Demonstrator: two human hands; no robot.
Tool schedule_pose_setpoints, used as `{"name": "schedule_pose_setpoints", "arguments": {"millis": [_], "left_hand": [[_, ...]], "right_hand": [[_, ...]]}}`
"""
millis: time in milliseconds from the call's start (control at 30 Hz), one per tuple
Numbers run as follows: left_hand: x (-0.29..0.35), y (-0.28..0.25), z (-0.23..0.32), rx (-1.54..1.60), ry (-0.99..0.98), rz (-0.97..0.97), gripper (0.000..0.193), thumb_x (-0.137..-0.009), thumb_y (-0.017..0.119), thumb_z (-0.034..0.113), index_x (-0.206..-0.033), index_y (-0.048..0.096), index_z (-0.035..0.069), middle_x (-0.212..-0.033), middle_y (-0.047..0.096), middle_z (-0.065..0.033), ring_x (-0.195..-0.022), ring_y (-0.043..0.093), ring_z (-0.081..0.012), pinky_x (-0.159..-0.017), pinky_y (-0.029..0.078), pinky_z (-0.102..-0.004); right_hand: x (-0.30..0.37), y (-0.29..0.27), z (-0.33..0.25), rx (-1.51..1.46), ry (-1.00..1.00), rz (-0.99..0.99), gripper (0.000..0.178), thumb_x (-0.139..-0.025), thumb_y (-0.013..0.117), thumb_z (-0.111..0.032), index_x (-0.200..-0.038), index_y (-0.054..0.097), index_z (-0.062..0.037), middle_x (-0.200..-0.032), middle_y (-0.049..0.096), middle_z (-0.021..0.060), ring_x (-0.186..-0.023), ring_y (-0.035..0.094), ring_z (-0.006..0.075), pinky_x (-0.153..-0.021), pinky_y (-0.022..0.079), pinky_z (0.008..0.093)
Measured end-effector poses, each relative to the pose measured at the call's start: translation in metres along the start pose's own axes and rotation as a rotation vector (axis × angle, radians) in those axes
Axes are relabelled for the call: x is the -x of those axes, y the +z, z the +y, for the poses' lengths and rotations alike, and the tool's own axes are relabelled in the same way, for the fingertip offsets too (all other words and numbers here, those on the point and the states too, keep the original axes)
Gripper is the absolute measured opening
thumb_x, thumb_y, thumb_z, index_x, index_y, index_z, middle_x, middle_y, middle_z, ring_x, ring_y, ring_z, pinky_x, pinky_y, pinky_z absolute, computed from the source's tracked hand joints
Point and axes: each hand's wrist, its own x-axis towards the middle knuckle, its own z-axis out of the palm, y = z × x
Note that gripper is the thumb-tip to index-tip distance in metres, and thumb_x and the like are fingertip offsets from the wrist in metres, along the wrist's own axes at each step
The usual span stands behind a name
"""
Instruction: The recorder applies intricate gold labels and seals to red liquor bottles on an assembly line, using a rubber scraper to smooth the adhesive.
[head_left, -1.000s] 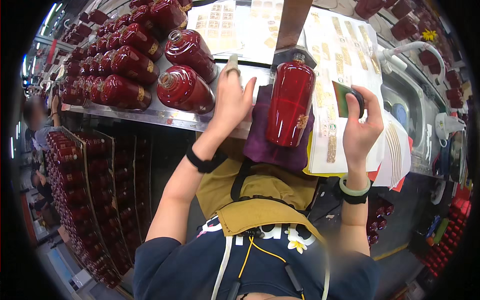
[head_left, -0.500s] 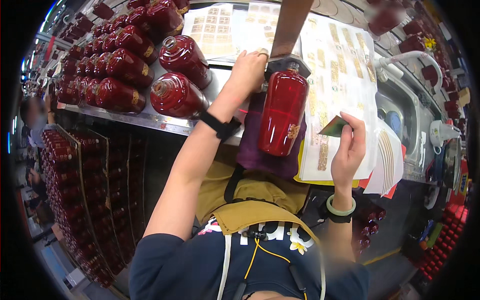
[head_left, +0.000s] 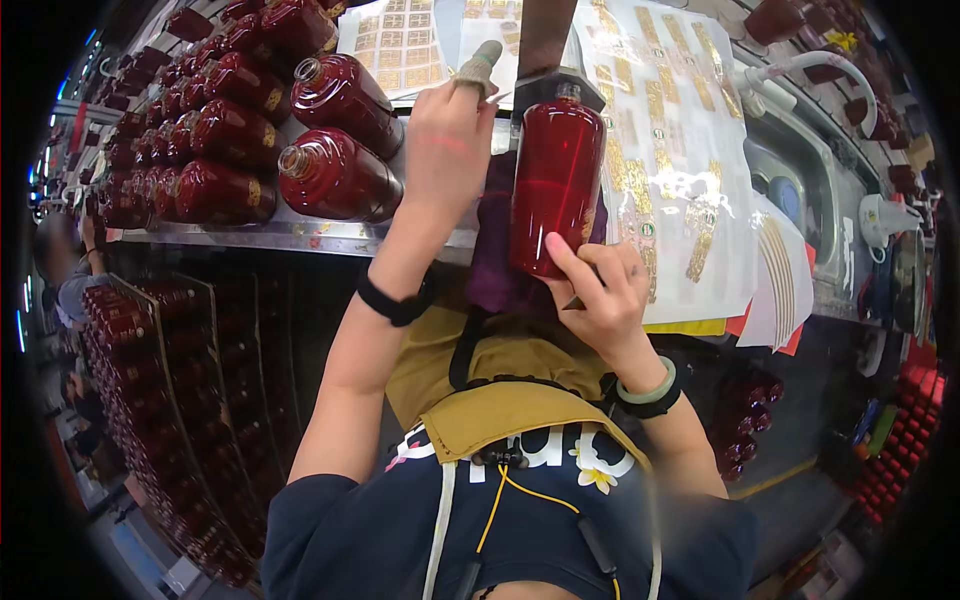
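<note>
**Right thumb on the red bottle's near end, left hand close by!**

And here's the right hand (head_left: 608,300), thumb pressed to the near end of the red bottle (head_left: 558,180), other fingers bent beside it; whether that grip closes underneath, I cannot tell. The bottle lies on its side on a purple cloth (head_left: 495,270), neck to the far side, with a red line of light crossing the glass. Just left of it, the left hand (head_left: 447,145) hangs with a finger reaching far, a pale cover (head_left: 482,62) on its tip; its remaining fingers are partly hidden, so no telling whether they pinch anything. Beyond the bottle's neck, a brown post (head_left: 543,40)! To the right, white sheets (head_left: 735,150) carry gold strips, and past them sits a metal sink (head_left: 835,190). Over on the left, two more bottles (head_left: 335,175) stand on the metal tabletop (head_left: 350,238), with packed rows of bottles (head_left: 235,135) farther left. Far side, left of the post: a sheet of gold labels (head_left: 395,45).
</note>
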Motion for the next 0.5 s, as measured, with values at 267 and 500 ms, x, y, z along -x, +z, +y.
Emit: {"name": "schedule_pose_setpoints", "arguments": {"millis": [267, 500], "left_hand": [[0.025, -0.049, 0.075, 0.277, 0.207, -0.224, 0.033, -0.077, 0.083, 0.004, -0.109, 0.073, 0.002, -0.104, 0.073, -0.0116, -0.088, 0.066, -0.0291, -0.08, 0.053, -0.0378], [0.038, -0.029, 0.049, 0.684, -0.361, -0.075, 0.051, -0.096, 0.071, 0.016, -0.14, 0.057, -0.004, -0.13, 0.064, -0.0209, -0.121, 0.061, -0.0279, -0.102, 0.047, -0.0342]], "right_hand": [[-0.002, -0.021, 0.01, -0.37, 0.253, 0.01, 0.036, -0.076, 0.085, -0.007, -0.111, 0.074, -0.0081, -0.082, 0.061, 0.0058, -0.072, 0.056, 0.0247, -0.068, 0.048, 0.0368], [-0.054, -0.019, 0.031, -0.548, 0.717, 0.03, 0.036, -0.09, 0.076, -0.014, -0.124, 0.068, -0.0043, -0.078, 0.056, -0.0006, -0.071, 0.047, 0.0089, -0.064, 0.038, 0.0245]]}}
